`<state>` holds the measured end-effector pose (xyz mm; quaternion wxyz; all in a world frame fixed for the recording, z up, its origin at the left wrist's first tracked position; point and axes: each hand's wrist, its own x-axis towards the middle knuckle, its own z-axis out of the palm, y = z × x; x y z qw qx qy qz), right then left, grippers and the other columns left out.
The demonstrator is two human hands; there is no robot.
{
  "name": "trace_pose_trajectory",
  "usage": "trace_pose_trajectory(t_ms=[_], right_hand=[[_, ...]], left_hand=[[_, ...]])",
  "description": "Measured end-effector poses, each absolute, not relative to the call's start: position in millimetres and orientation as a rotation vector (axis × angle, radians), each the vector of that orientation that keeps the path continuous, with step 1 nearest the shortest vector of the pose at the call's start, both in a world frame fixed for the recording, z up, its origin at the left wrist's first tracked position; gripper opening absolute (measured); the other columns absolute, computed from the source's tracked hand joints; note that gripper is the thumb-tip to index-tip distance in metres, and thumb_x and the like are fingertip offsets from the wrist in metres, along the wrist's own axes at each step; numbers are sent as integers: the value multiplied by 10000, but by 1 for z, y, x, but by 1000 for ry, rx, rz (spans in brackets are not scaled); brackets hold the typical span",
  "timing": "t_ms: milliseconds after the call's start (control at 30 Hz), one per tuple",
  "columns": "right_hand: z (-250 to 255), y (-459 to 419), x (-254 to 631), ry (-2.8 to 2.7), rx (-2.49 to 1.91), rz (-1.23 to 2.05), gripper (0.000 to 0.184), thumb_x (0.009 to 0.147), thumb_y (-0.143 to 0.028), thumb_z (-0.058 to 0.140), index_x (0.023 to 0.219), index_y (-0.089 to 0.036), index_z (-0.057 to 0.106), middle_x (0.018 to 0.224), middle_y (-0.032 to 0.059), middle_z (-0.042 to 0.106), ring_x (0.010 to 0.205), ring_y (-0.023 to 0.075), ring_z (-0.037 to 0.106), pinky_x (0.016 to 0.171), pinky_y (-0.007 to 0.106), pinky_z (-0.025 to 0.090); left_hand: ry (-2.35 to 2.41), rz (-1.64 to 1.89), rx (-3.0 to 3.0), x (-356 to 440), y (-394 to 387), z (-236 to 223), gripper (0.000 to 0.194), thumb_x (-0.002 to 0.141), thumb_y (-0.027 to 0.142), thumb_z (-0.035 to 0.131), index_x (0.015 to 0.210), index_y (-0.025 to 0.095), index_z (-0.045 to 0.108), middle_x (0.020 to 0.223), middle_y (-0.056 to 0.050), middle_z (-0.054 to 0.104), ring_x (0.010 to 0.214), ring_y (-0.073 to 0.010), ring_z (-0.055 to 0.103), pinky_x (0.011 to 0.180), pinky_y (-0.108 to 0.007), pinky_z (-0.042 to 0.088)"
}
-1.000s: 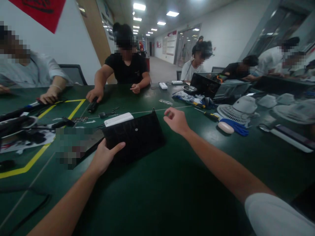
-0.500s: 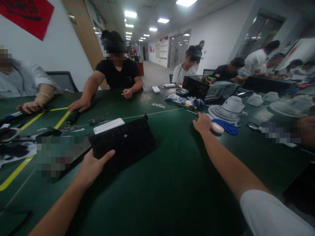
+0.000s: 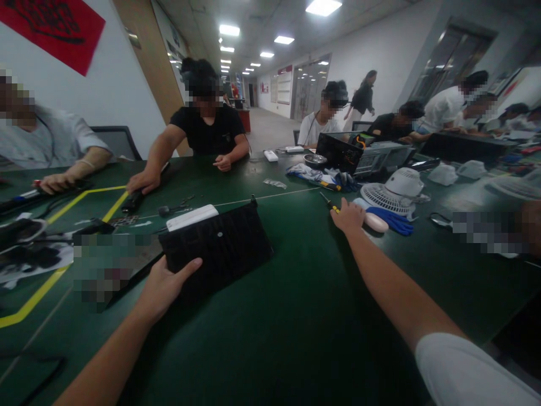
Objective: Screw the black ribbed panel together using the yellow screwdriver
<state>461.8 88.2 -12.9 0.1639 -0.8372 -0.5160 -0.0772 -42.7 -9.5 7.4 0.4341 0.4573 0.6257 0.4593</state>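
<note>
A black flat panel (image 3: 224, 248) with a small pale round spot stands tilted over the green table. My left hand (image 3: 167, 285) grips its lower left corner, thumb lying across the near face and the other fingers hidden behind. Out to the right, my right hand (image 3: 350, 216) is closed around a screwdriver (image 3: 333, 209) with a yellow and black handle. Its thin shaft points away from me, and the palm covers most of the handle. Behind the panel's upper edge lies a white oblong thing (image 3: 192, 217). Blue gloves (image 3: 392, 220) and a pale pink rounded object (image 3: 375, 222) lie just right of that hand.
A white fan part (image 3: 391, 194) stands beyond the gloves. Farther back are a metal bowl (image 3: 315, 160) and an open black computer case (image 3: 340, 153). Black tools and small parts crowd the left side, where a co-worker's hand (image 3: 144, 180) rests on a dark tool.
My right hand has moved right, away from the panel's edge, and closed on the screwdriver, whose tip has swung slightly. My left hand still holds the panel. The view has shifted somewhat.
</note>
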Motion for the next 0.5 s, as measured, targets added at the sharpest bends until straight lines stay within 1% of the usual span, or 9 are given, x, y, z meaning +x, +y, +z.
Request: trace_pose_trajectory(t_ms=[100, 167, 300, 400, 500], right_hand=[[-16, 88, 458, -1532, -2376, -155, 490, 1019, -338, 482, 1409, -90, 646, 1358, 273, 663, 1273, 392, 568, 1027, 513, 403], [-16, 88, 452, -1564, -2350, -129, 444, 1012, -320, 488, 1351, -100, 673, 1348, 258, 675, 1258, 369, 588, 1002, 478, 436], [-16, 83, 438, -1593, -2316, -57, 423, 1000, -349, 518, 1296, -103, 692, 1310, 243, 696, 1174, 354, 652, 929, 443, 485], [-14, 79, 427, -1624, -2273, -8, 412, 1021, -361, 494, 1250, -101, 717, 1302, 249, 701, 1149, 361, 673, 905, 443, 497], [-4, 77, 412, -1670, -2163, 2, 418, 1046, -364, 464, 1312, -129, 685, 1338, 220, 703, 1180, 338, 672, 929, 419, 495]], left_hand=[[1551, 1156, 1168, -41, -10, 10, 664, 665, 457, 960, 1242, 244, 709, 1266, -133, 803, 1155, -387, 778, 987, -554, 653], [1549, 1168, 1174, -38, -11, 12, 637, 658, 443, 962, 1209, 238, 718, 1247, -132, 809, 1170, -388, 772, 1017, -561, 637], [1502, 1202, 1143, -31, -15, 16, 657, 655, 456, 958, 1210, 209, 707, 1241, -144, 805, 1186, -393, 761, 1042, -591, 613], [1461, 1279, 1176, -26, -15, 13, 670, 648, 451, 960, 1208, 190, 700, 1288, -151, 785, 1238, -383, 735, 1080, -571, 589], [1418, 1360, 1215, -24, -12, 7, 684, 669, 425, 952, 1249, 180, 683, 1342, -157, 760, 1286, -370, 708, 1139, -571, 542]])
